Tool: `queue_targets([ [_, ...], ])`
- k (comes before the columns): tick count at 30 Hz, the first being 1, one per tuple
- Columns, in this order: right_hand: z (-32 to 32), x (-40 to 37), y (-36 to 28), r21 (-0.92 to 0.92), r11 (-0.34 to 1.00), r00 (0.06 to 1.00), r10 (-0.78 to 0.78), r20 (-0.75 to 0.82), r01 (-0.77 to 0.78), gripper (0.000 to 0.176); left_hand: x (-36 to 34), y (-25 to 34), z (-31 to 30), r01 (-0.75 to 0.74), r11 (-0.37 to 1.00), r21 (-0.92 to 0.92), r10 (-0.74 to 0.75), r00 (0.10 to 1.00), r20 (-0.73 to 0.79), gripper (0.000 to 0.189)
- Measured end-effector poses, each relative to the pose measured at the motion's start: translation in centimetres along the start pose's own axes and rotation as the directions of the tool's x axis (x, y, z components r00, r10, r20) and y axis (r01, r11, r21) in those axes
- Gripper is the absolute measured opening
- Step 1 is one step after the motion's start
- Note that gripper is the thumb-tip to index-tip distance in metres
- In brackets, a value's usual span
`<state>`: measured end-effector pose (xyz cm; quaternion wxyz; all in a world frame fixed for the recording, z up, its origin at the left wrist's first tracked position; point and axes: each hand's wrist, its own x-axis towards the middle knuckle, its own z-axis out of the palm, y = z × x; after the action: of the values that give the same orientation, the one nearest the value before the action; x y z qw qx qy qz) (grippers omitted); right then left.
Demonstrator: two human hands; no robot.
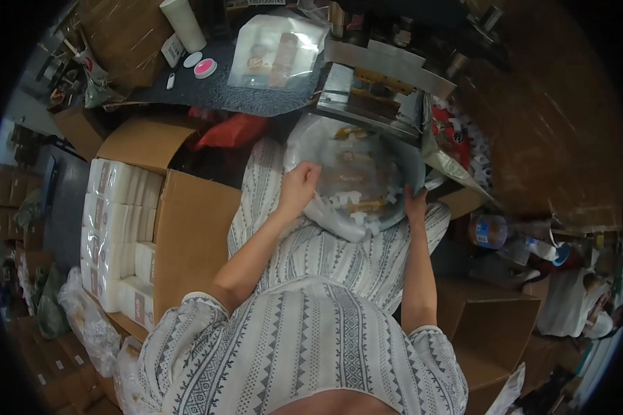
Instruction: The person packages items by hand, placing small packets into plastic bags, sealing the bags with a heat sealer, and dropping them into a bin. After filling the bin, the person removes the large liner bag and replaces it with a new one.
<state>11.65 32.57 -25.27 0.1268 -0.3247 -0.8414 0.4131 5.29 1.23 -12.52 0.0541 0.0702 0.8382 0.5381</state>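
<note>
A round grey basin [414, 166] rests on the person's lap under the bench edge. Clear plastic [325, 216] lines it or lies over its near left side. Inside show small white cut pieces [358, 217] and brownish printed pieces [367, 205], too blurred to name. My left hand [300, 188] is closed at the left rim, with the plastic bunched at its fingers. On the right rim sits my right hand [415, 205], its fingers wrapped round the edge and partly hidden.
A metal press-like machine [377, 90] stands right above the basin. On the dark bench mat [270, 104] lies a clear printed bag [280, 52]. An open carton [194, 214] with white packs [118, 221] stands left. Another open carton [491, 325] is at right.
</note>
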Motion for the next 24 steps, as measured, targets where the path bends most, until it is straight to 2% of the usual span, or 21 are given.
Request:
queue_targets([
  [1,-0.2,0.1,-0.3,-0.013,1.0,0.999,0.024,0.023,-0.023,0.063,-0.1,0.5,-0.8,0.108,0.988,-0.112,-0.105,0.994,0.029,0.023],
  [2,-0.2,0.1,-0.3,-0.011,1.0,0.999,0.029,0.022,-0.029,0.063,-0.4,0.7,-1.7,0.108,0.988,-0.108,-0.105,0.994,0.034,0.023],
  [4,0.1,0.9,0.2,-0.013,1.0,1.0,-0.001,0.025,0.001,0.061,-0.8,1.0,-3.6,0.088,0.879,-0.469,-0.146,0.985,-0.089,0.023],
  [5,0.3,1.3,0.6,-0.011,1.0,1.0,0.003,0.025,-0.003,0.061,-1.2,1.4,-4.5,0.09,0.88,-0.465,-0.147,0.985,-0.086,0.023],
  [7,0.7,2.2,1.6,-0.023,0.999,0.999,-0.041,0.018,0.041,0.06,-2.4,1.8,-6.3,0.051,0.777,-0.628,-0.154,0.982,-0.111,0.02],
  [8,0.8,2.5,1.9,-0.021,0.999,0.999,-0.037,0.017,0.038,0.06,-2.9,1.6,-7.0,0.053,0.778,-0.626,-0.154,0.982,-0.109,0.02],
  [10,0.7,2.8,2.0,0.136,0.981,0.99,-0.142,0.014,0.139,0.064,-3.9,0.9,-8.5,-0.002,0.685,-0.728,-0.145,0.98,-0.139,0.02],
  [11,0.5,2.7,2.0,0.133,0.982,0.991,-0.136,0.015,0.133,0.064,-3.9,0.1,-9.6,0.005,0.685,-0.729,-0.149,0.98,-0.134,0.02],
  [13,-0.1,2.1,1.5,0.2,0.977,0.995,-0.086,0.041,0.076,0.066,-3.7,-1.9,-11.6,-0.033,0.453,-0.891,-0.302,0.935,-0.188,0.019],
  [14,-0.3,1.9,1.6,0.196,0.978,0.996,-0.082,0.044,0.072,0.066,-3.4,-2.7,-12.1,-0.028,0.453,-0.891,-0.307,0.934,-0.185,0.019],
  [16,-0.3,1.7,2.3,0.318,0.946,0.996,0.043,0.075,-0.065,0.062,-2.6,-3.8,-13.3,-0.137,0.222,-0.966,-0.518,0.822,-0.235,0.017],
  [17,-0.4,1.7,2.6,0.321,0.945,0.996,0.046,0.079,-0.069,0.062,-2.6,-5.3,-14.3,-0.135,0.227,-0.964,-0.519,0.821,-0.237,0.017],
  [19,-0.4,1.4,3.1,0.461,0.887,1.0,0.03,-0.002,-0.026,0.047,-2.6,-9.7,-16.1,-0.063,-0.013,-0.998,-0.529,0.847,-0.046,0.015],
  [20,-0.8,0.7,2.5,0.465,0.885,0.999,0.039,-0.002,-0.034,0.047,-2.5,-11.3,-16.3,-0.056,-0.007,-0.998,-0.53,0.847,-0.044,0.015],
  [22,-2.9,-1.1,-0.4,0.162,0.979,0.989,0.136,-0.061,-0.125,0.034,-2.2,-12.6,-16.1,-0.136,0.491,-0.86,-0.381,0.855,-0.352,0.016],
  [23,-3.1,-1.8,-0.6,0.156,0.979,0.988,0.141,-0.059,-0.13,0.034,-2.2,-12.5,-15.9,-0.129,0.491,-0.862,-0.387,0.854,-0.348,0.016],
  [24,-3.2,-2.3,-0.7,0.207,0.978,0.985,0.005,-0.172,0.031,0.029,-2.0,-10.0,-15.3,-0.118,0.782,-0.611,-0.289,0.801,-0.525,0.017],
])
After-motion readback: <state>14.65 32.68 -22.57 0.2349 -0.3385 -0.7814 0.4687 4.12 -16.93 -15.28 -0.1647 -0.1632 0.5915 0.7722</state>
